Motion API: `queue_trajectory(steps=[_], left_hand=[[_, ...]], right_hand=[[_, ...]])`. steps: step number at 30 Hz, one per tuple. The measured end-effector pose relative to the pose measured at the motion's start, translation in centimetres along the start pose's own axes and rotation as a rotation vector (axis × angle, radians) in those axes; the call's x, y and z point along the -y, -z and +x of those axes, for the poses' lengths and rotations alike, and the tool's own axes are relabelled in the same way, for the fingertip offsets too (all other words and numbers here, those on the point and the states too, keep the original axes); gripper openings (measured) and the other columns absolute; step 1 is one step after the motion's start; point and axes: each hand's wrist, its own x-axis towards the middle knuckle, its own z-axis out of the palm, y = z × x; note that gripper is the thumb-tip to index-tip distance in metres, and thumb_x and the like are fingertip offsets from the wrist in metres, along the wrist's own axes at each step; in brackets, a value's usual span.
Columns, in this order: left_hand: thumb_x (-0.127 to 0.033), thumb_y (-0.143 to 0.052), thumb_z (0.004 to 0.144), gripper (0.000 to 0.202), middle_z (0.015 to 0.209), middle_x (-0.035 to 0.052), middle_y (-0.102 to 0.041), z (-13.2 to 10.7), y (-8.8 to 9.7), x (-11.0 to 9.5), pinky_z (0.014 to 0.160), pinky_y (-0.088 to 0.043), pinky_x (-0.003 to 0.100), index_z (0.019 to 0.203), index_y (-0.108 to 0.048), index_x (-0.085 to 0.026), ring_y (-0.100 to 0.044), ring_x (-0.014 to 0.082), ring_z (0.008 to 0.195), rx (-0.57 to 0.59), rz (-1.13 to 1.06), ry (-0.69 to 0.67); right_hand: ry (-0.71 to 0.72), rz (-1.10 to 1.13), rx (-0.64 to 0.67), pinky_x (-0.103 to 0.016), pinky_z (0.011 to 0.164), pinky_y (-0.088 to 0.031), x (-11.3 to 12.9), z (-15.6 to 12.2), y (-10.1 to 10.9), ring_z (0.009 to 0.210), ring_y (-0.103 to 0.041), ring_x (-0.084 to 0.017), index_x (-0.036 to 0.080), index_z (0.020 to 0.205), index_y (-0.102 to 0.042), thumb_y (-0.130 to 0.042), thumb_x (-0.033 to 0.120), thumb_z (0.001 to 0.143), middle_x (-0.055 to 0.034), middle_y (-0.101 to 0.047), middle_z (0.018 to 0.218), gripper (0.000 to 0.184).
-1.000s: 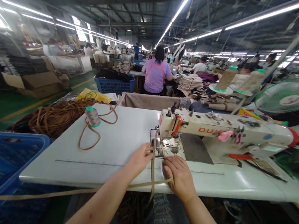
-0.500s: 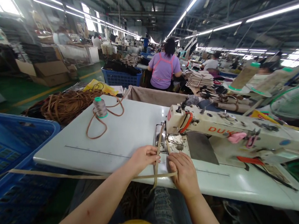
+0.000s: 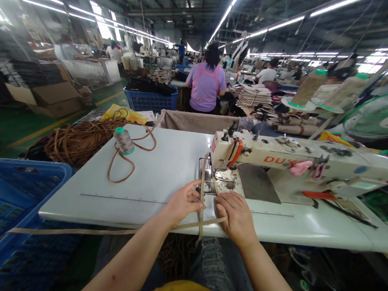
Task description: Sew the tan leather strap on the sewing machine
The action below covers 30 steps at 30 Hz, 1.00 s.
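Observation:
A long tan strap (image 3: 201, 180) runs from the needle area of the sewing machine (image 3: 261, 158) towards the table's front edge. Thumb and fingers of my left hand (image 3: 186, 201) are closed at this strap, left of the needle plate (image 3: 228, 178). Under the curled fingers of my right hand (image 3: 235, 215), just in front of the plate, the strap is pressed to the table. From my right palm another run of strap (image 3: 87, 232) stretches left, passing by my left forearm to the blue basket. What lies beneath my right fingers is hidden.
A thread cone (image 3: 123, 141) and a thin brown cord loop (image 3: 121, 179) rest on the white table (image 3: 168, 151). Left stands a blue basket (image 3: 55, 182), behind it a heap of brown straps (image 3: 77, 142). A person (image 3: 206, 82) sits ahead. A fan (image 3: 374, 117) is at right.
The whole view has shifted slightly, so the table and machine appear a little further left. Both hands keep nearly the same place by the needle plate, with the left fingers slightly shifted along the strap.

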Motion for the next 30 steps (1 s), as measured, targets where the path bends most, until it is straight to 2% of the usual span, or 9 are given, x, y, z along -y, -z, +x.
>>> queue_trajectory(steps=[14,15,19,20,21,24,26,28,30], left_hand=[[-0.022,-0.088,0.062,0.098,0.089,-0.0002,-0.069,-1.0,-0.5,-0.2,0.075,-0.059,0.035,0.15,-0.047,-0.018,-0.071,0.0186,0.078,0.013,0.03,0.063],[-0.022,-0.089,0.062,0.095,0.088,-0.0004,-0.069,-1.4,-0.3,-0.4,0.075,-0.059,0.034,0.148,-0.048,-0.018,-0.071,0.0187,0.078,0.059,0.041,0.088],[-0.03,-0.085,0.074,0.064,0.098,0.0067,-0.076,-3.1,0.9,-1.6,0.079,-0.058,0.033,0.133,-0.063,-0.019,-0.073,0.0207,0.089,0.533,0.185,0.261],[-0.032,-0.084,0.076,0.058,0.103,0.0088,-0.077,-3.3,1.2,-1.9,0.082,-0.058,0.034,0.129,-0.065,-0.019,-0.073,0.0219,0.093,0.58,0.231,0.285],[-0.035,-0.082,0.078,0.054,0.108,0.0101,-0.077,-3.4,1.3,-2.2,0.083,-0.058,0.035,0.127,-0.067,-0.018,-0.073,0.023,0.097,0.551,0.267,0.289],[-0.04,-0.073,0.082,0.043,0.105,0.0104,-0.075,-2.6,1.3,-2.6,0.076,-0.061,0.036,0.119,-0.066,-0.017,-0.074,0.0236,0.091,0.245,0.325,0.224],[-0.037,-0.067,0.085,0.033,0.101,0.0099,-0.074,-1.6,1.0,-2.4,0.071,-0.061,0.034,0.11,-0.067,-0.016,-0.074,0.0231,0.086,0.085,0.37,0.147],[-0.028,-0.066,0.083,0.025,0.103,0.0098,-0.074,-0.3,0.9,-1.9,0.075,-0.061,0.035,0.106,-0.067,-0.017,-0.073,0.0229,0.09,-0.048,0.455,0.033],[-0.018,-0.067,0.081,0.027,0.113,0.0113,-0.074,0.9,0.9,-1.5,0.088,-0.06,0.038,0.108,-0.067,-0.018,-0.071,0.0229,0.097,-0.188,0.511,-0.062]], right_hand=[[-0.016,-0.012,-0.001,-0.049,0.112,-0.047,-0.2,-0.3,-0.2,0.111,-0.07,-0.025,0.02,0.115,-0.073,-0.046,0.031,0.11,-0.0091,-0.078,0.117,0.03],[-0.018,-0.013,-0.001,-0.049,0.112,-0.047,-0.2,-0.3,-0.3,0.111,-0.07,-0.025,0.02,0.115,-0.073,-0.046,0.03,0.11,-0.009,-0.078,0.117,0.029],[-0.013,-0.01,-0.018,-0.049,0.11,-0.048,-0.1,-0.2,-0.3,0.109,-0.071,-0.024,0.021,0.113,-0.074,-0.049,0.029,0.109,-0.0087,-0.079,0.114,0.027],[-0.01,-0.009,-0.024,-0.049,0.11,-0.049,-0.1,-0.2,-0.3,0.109,-0.071,-0.024,0.02,0.112,-0.074,-0.049,0.029,0.109,-0.0087,-0.079,0.113,0.027],[-0.008,-0.008,-0.03,-0.049,0.11,-0.049,0.0,-0.2,-0.3,0.108,-0.071,-0.024,0.02,0.111,-0.074,-0.049,0.029,0.109,-0.0086,-0.079,0.113,0.027],[-0.014,-0.009,-0.035,-0.048,0.11,-0.049,0.0,-0.2,-0.2,0.108,-0.071,-0.024,0.02,0.112,-0.074,-0.049,0.029,0.109,-0.0083,-0.079,0.114,0.027],[-0.023,-0.007,-0.026,-0.048,0.11,-0.048,0.1,-0.2,-0.2,0.109,-0.07,-0.024,0.021,0.112,-0.074,-0.049,0.029,0.109,-0.008,-0.079,0.115,0.026],[-0.028,-0.001,-0.017,-0.049,0.111,-0.048,0.1,-0.2,-0.1,0.109,-0.07,-0.024,0.021,0.112,-0.073,-0.048,0.029,0.109,-0.0077,-0.078,0.115,0.026],[-0.03,0.005,-0.013,-0.048,0.111,-0.047,0.2,-0.1,-0.1,0.109,-0.07,-0.024,0.021,0.112,-0.073,-0.047,0.03,0.11,-0.0072,-0.078,0.115,0.027]])
